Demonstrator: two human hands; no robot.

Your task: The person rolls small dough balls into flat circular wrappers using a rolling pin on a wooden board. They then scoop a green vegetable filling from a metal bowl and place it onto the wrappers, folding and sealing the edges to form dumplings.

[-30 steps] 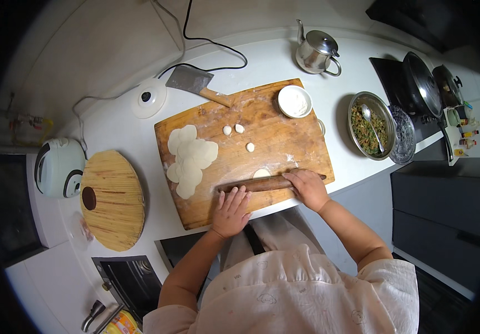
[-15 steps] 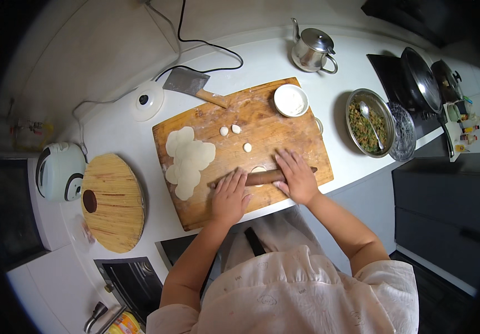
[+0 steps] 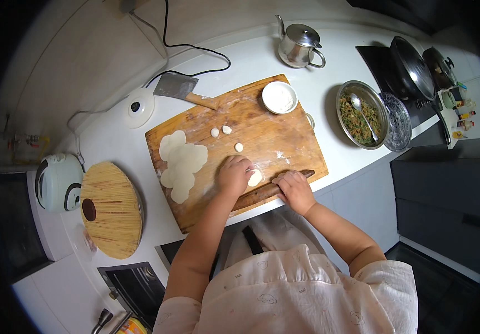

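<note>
A small round dough wrapper (image 3: pixel 255 178) lies near the front of the wooden board (image 3: pixel 273 133). My left hand (image 3: pixel 234 177) is closed with its fingertips at the wrapper's left edge. Just below it, a dark wooden rolling pin (image 3: pixel 259 196) rests along the board's front edge, with my right hand (image 3: pixel 295 190) gripping it toward its right end. Farther up the board are a dough piece (image 3: pixel 239 147) and two more small ones (image 3: pixel 220 131). To the left, several flat rolled wrappers (image 3: pixel 181 167) overlap in a pile.
A white bowl of flour (image 3: pixel 279 98) stands on the board's far right; a cleaver (image 3: pixel 201 100) lies across its far left edge. Right of the board is a steel bowl of chopped filling (image 3: pixel 362 114) with a spoon. A kettle (image 3: pixel 300 45) and a round straw lid (image 3: pixel 112 211) flank the board.
My left hand has left the rolling pin and moved up to the wrapper. My right hand has drawn the pin back toward me, off the wrapper, which now shows.
</note>
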